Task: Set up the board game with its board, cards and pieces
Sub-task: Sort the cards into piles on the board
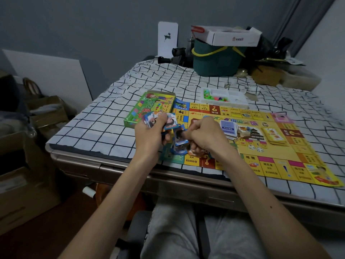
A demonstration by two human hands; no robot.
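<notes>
The yellow game board lies flat on the checked cloth. My left hand grips a stack of blue-edged cards above the board's left edge. My right hand pinches one blue card just right of that stack, over a small pile of cards on the board. A blue card deck and a yellow card deck sit in the board's middle, with two white dice between them. The green game box lies left of the board.
A white plastic tray with several coloured pieces stands behind the board. A green bucket under a white carton is at the back. Cardboard boxes stand on the floor at left. The table's front edge is near my knees.
</notes>
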